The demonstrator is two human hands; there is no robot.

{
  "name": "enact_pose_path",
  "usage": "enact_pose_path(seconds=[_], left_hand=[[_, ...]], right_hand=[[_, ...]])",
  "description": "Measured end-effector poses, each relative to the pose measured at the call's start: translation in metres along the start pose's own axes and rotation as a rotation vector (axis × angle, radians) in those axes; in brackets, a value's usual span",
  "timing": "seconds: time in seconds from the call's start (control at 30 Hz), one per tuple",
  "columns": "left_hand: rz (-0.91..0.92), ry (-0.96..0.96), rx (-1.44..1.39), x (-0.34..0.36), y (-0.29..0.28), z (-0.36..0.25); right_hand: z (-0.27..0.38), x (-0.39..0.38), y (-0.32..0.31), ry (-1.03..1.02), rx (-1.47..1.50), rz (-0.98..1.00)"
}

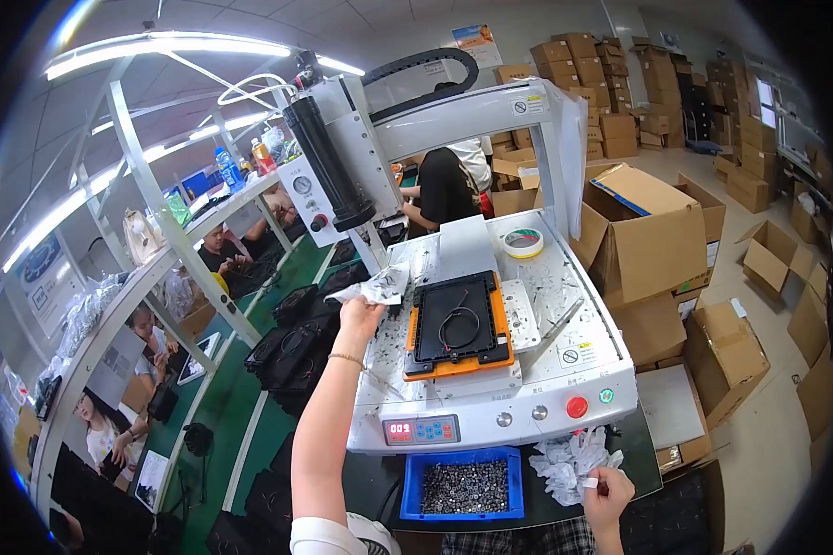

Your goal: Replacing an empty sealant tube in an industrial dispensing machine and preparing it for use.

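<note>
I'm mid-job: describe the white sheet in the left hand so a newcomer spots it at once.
Find the big white benchtop machine, then the black panel in the orange fixture on its bed. Just left of these, the left hand grips the white sheet. It is up beside the fixture, whereas the crumpled white plastic lies below the machine's front, near the right hand.

Markings on my benchtop gantry machine [477,404]
Red digits [400,428] light its control panel [435,431]; prohibition labels [578,355] mark base and crossbeam [472,118].
</note>
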State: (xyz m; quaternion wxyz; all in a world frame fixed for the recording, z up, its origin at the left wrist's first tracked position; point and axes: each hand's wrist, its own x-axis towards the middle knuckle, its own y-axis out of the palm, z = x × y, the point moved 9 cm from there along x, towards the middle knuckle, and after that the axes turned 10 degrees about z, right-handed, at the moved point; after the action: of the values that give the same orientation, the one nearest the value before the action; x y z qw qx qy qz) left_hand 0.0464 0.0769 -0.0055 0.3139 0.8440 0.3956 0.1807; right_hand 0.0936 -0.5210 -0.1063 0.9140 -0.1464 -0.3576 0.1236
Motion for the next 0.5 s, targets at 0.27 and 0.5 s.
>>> enact_pose_path(seconds=[0.27,0.5], left_hand=[[-0.045,-0.235,0.010,-0.049,-0.001,0.026],[0.109,-0.396,0.018,-0.084,0.007,-0.001]], right_hand=[[0.006,-0.001,-0.006,-0.021,0.053,0.005],[0.014,-0.002,-0.013,-0.099,0.048,-0.060]])
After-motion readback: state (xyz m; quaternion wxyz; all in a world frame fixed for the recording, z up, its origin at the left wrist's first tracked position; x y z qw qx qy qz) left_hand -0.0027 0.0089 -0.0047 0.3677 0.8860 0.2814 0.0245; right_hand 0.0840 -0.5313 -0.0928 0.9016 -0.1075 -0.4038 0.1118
